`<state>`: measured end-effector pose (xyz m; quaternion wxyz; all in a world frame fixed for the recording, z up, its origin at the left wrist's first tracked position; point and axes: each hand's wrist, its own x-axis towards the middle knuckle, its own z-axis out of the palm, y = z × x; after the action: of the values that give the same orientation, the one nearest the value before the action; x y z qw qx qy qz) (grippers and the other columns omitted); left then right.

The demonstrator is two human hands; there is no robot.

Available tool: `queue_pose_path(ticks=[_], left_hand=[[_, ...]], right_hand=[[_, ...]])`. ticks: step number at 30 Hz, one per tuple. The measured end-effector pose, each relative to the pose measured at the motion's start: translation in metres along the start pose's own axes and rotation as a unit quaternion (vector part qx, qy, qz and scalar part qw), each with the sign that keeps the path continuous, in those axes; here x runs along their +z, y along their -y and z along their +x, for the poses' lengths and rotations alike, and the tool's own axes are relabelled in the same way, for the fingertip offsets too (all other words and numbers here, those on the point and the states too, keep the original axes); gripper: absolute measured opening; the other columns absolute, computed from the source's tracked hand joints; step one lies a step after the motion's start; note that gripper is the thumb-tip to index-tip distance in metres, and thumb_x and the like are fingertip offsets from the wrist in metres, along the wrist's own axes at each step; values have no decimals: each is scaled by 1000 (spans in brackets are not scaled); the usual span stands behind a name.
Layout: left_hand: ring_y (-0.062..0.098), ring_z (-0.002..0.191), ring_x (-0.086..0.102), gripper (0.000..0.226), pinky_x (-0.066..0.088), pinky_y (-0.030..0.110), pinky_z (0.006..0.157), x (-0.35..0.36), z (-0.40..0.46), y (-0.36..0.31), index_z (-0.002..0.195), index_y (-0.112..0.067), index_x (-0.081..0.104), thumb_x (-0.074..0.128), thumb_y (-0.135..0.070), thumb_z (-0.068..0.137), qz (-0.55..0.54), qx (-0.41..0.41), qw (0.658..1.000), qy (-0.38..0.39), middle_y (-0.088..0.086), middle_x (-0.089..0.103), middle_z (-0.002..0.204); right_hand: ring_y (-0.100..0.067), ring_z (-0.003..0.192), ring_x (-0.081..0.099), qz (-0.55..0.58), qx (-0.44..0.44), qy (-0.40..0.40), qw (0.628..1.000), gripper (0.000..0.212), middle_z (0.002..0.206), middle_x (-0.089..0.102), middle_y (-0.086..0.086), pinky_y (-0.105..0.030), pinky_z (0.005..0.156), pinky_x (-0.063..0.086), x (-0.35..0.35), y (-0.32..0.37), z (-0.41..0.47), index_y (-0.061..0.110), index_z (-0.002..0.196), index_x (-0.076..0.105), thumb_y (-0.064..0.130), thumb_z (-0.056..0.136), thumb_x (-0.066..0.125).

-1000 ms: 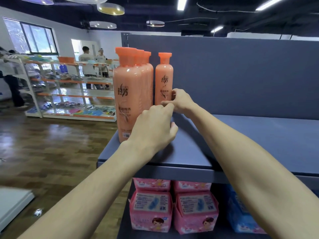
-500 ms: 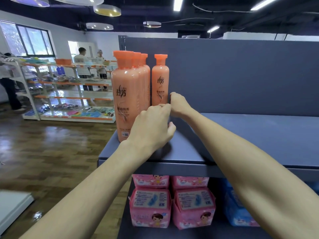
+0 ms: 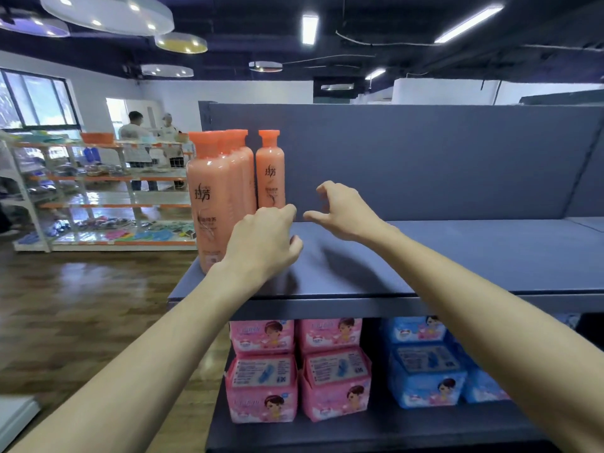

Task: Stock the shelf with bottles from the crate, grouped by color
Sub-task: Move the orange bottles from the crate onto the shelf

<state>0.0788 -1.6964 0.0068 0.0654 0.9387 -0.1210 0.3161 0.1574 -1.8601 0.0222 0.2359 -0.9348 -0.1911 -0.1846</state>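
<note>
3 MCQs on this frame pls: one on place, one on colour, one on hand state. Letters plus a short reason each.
1. Where on the top shelf do the orange bottles stand?
A. left end
B. middle
C. right end

2. What colour are the packs at the right of the lower shelf?
A. pink
B. blue
C. green

3. What is the right hand doing?
A. gripping a bottle
B. pressing flat on the shelf
C. holding nothing, fingers loosely curled

Answers:
1 A: the bottles cluster at the shelf's left end, the rest to the right is bare.
2 B: blue packs sit right of the pink packs.
3 C: it is clear of the single bottle, with nothing between its fingers.
</note>
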Motion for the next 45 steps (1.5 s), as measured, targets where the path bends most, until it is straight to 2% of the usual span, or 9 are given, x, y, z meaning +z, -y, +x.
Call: queue_pose_path(ticks=[7, 15, 20, 25, 28, 32, 37, 42, 45], left_hand=[[28, 95, 61, 34, 45, 35, 71, -6, -18, -51, 119, -22, 53, 51, -36, 88, -2, 23, 1000, 11, -3, 66, 104], [26, 99, 60, 31, 48, 37, 76, -5, -28, -129, 117, -20, 56, 53, -36, 90, -65, 73, 995, 3, -2, 67, 104], [23, 91, 63, 28, 52, 40, 73, 9, -72, -158, 108, -23, 56, 51, -40, 86, -121, 99, 988, 1, -6, 68, 96], [20, 85, 64, 27, 53, 40, 71, 59, -145, -185, 106, -27, 57, 54, -40, 83, -175, 73, 977, 101, -9, 66, 85], [23, 89, 63, 28, 52, 39, 75, 102, -193, -193, 110, -24, 56, 57, -38, 86, -174, 40, 969, 172, -8, 67, 90], [25, 91, 62, 28, 47, 36, 72, 158, -264, -193, 109, -23, 55, 56, -38, 86, -154, -1, 952, 266, -7, 66, 92], [32, 88, 63, 23, 48, 37, 69, 212, -361, -186, 101, -24, 52, 55, -36, 81, -148, -71, 905, 393, -3, 67, 92], [38, 99, 63, 27, 47, 40, 73, 238, -449, -185, 107, -21, 54, 56, -36, 84, -147, -110, 843, 505, 9, 68, 105], [38, 100, 61, 24, 43, 39, 71, 247, -488, -185, 102, -19, 51, 57, -34, 85, -163, -140, 811, 544, 9, 66, 106]], right_hand=[[-23, 112, 58, -38, -9, 11, 999, 59, 130, 57, -9, -38, 95, 48, -50, -22, -74, 9, 138, 47, 43, 93, 65], [-23, 110, 60, -70, -10, -6, 998, 56, 123, 62, -7, -40, 92, 50, -90, -42, -149, 10, 132, 53, 39, 88, 71], [-22, 111, 59, -80, -2, 2, 997, 53, 124, 62, -6, -42, 95, 48, -99, -65, -203, 11, 131, 54, 38, 88, 71], [-23, 109, 59, -83, 20, 68, 994, 59, 122, 62, -4, -40, 94, 48, -62, -98, -264, 14, 130, 55, 45, 84, 73], [-24, 111, 58, -77, 64, 140, 985, 61, 125, 60, -5, -40, 95, 48, -19, -120, -304, 13, 130, 54, 47, 83, 74], [-25, 111, 57, -56, 114, 234, 964, 62, 123, 59, -6, -41, 94, 48, 45, -145, -358, 12, 130, 52, 48, 84, 73], [-27, 109, 59, -9, 186, 311, 932, 62, 122, 61, -8, -40, 92, 49, 124, -163, -418, 10, 127, 56, 46, 81, 75], [-29, 98, 58, 13, 228, 404, 886, 46, 108, 60, -9, -34, 72, 42, 197, -161, -485, 9, 104, 55, 41, 79, 75], [-33, 97, 60, 25, 248, 448, 859, 42, 106, 60, -11, -35, 69, 41, 235, -157, -522, 14, 95, 47, 41, 80, 75]])
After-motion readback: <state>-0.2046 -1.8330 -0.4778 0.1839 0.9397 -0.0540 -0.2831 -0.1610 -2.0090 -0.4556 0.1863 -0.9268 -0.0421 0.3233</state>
